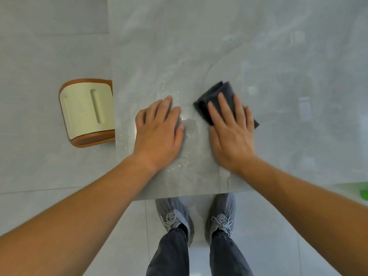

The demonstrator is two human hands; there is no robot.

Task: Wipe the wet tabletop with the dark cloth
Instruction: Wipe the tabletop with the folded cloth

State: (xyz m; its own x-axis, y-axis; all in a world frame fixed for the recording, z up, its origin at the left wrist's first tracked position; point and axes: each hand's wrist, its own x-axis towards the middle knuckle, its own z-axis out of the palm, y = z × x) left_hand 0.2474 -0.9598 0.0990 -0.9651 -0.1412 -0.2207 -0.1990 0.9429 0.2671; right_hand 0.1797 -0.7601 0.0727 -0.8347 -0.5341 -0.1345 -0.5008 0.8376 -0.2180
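A folded dark grey cloth (217, 92) lies on the glossy grey tabletop (278, 76). My right hand (231, 132) presses flat on top of the cloth, fingers spread, covering its near half. My left hand (159, 132) rests flat on the bare tabletop just left of it, fingers apart, holding nothing. Between the two hands is a puddle of water (189, 124), with drops and wet streaks running toward the table's near edge.
A cream and orange stool (85, 112) stands on the floor against the table's left edge. A green object (363, 193) shows at the right border near the table's front edge. My feet in grey shoes are below the near edge.
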